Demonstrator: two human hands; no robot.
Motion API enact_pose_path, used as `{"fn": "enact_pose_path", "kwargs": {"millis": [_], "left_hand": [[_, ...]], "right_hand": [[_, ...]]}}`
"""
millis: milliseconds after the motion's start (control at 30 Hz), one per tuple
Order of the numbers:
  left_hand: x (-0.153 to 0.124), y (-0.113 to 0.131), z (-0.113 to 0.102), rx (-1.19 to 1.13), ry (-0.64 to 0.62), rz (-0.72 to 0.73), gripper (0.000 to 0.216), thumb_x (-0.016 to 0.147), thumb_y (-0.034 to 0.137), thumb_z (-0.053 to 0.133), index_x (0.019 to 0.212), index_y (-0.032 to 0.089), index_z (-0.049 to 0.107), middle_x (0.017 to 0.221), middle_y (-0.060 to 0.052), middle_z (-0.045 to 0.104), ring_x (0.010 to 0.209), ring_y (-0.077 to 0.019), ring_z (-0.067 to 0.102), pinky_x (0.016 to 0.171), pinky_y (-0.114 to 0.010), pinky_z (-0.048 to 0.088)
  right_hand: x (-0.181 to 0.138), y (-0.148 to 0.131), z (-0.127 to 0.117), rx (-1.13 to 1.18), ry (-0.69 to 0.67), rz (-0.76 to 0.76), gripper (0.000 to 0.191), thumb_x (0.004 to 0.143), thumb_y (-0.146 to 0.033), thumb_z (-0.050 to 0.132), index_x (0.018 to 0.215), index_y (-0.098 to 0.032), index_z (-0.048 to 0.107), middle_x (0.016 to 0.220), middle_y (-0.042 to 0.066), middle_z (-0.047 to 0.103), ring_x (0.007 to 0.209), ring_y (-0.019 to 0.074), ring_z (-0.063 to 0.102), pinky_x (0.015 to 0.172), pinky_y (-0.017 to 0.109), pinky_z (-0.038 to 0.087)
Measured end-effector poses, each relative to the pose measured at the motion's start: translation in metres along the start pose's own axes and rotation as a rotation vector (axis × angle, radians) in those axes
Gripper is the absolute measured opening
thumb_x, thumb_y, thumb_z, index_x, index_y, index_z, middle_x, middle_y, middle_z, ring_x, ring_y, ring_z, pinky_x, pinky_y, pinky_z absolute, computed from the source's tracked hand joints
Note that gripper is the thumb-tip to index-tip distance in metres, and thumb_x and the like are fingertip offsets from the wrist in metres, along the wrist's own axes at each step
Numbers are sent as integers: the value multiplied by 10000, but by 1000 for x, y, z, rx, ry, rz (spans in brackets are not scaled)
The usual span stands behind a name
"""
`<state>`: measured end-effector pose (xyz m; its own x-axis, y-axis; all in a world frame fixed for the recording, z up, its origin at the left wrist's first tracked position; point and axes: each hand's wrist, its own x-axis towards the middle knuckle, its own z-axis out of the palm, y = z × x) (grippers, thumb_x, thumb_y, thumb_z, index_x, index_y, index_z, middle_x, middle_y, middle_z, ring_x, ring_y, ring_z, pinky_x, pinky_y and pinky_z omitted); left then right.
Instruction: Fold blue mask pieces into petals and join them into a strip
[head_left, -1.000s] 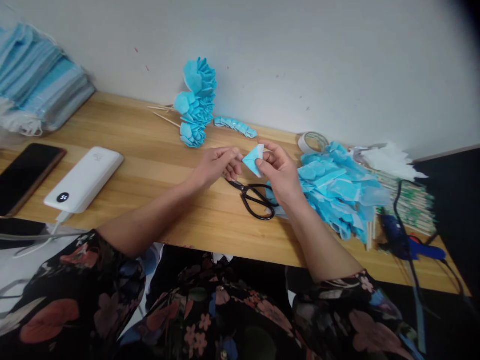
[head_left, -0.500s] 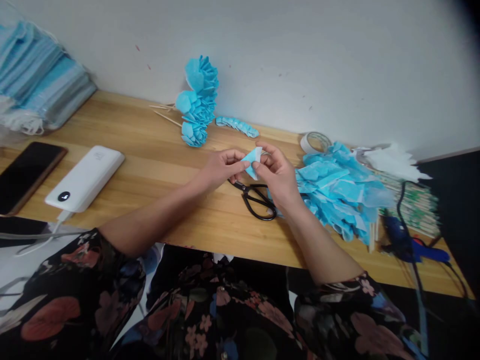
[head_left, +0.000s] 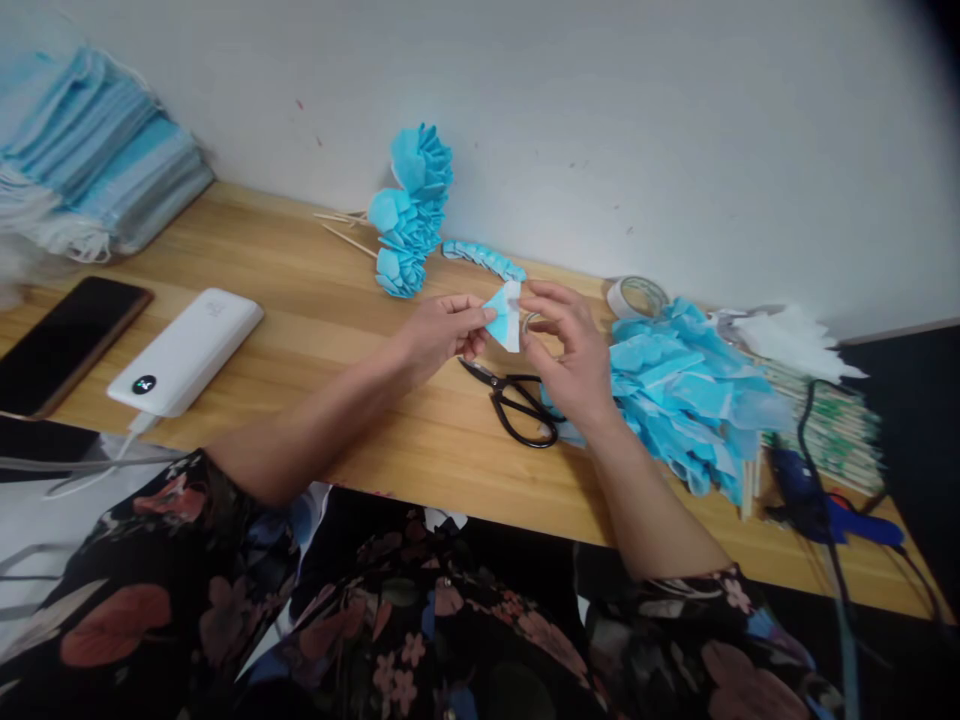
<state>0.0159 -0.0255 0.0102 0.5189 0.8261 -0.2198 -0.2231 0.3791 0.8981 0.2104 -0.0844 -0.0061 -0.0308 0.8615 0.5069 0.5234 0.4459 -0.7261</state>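
Over the middle of the table, a small folded triangle of blue-and-white mask fabric (head_left: 508,318) is pinched at its blue tip by my left hand (head_left: 450,328). My right hand (head_left: 568,345) is just beside the white edge, thumb and fingers curved and apart, with nothing visible in it. Black-handled scissors (head_left: 517,400) lie on the table below both hands. Behind them is a strip of folded blue pieces (head_left: 484,260), and blue fabric flowers (head_left: 405,220) on wooden sticks lie to its left.
A heap of blue fabric pieces (head_left: 690,385), a tape roll (head_left: 636,298), bundled sticks (head_left: 832,430) and a blue glue gun (head_left: 810,495) with a cord occupy the right. Stacked masks (head_left: 112,150), a phone (head_left: 71,345) and a white power bank (head_left: 187,350) are on the left.
My right hand has let go of the folded fabric triangle and its fingers have spread apart. My left hand still pinches it. The whole view has shifted slightly.
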Motion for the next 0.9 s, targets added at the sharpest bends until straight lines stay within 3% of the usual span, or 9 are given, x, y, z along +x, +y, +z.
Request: {"fn": "enact_pose_path", "kwargs": {"millis": [133,267,367,433,600,800,900], "left_hand": [[0,-2,1,6,-1,-7,304,994,115,698,705,147,611,573,35,621,471,-48,559,484,-180,408],[1,-4,0,49,10,21,288,980,107,707,708,147,620,583,32,629,476,-50,561,492,-185,422],[2,-6,-1,100,28,56,269,986,95,680,726,147,638,571,31,630,478,-57,564,497,-186,439],[3,-7,-1,132,30,79,260,981,96,684,729,146,642,562,32,627,478,-57,563,499,-182,443],[3,-9,0,150,24,96,245,959,92,691,727,140,630,576,32,634,483,-59,567,498,-179,458],[2,-9,2,173,35,91,252,962,66,671,724,138,626,589,33,635,481,-57,569,480,-173,452],[2,-10,0,185,39,92,234,963,76,677,742,138,634,588,33,635,482,-58,569,489,-172,463]], "right_hand": [[-2,-2,2,-71,-38,-49,138,959,-324,727,1065,-382,793,1480,4,679,1430,330,593,1233,654,438],[-3,2,5,-13,-20,15,63,936,-393,771,949,-338,799,1436,19,703,1395,321,625,1217,627,451],[-3,4,9,139,-5,101,113,940,-419,768,932,-309,791,1351,39,745,1316,283,678,1135,531,526],[-3,5,11,241,-9,179,152,935,-443,769,921,-292,777,1230,36,787,1161,243,728,1011,448,577],[-3,3,15,333,7,343,296,840,-521,849,880,-252,732,903,-7,765,811,158,673,808,337,565],[-3,6,17,430,18,391,306,808,-479,875,890,-259,679,824,-31,724,758,137,654,748,304,568],[-2,7,17,476,24,414,390,775,-427,894,1066,-280,681,846,-47,740,778,141,685,774,309,583]]}}
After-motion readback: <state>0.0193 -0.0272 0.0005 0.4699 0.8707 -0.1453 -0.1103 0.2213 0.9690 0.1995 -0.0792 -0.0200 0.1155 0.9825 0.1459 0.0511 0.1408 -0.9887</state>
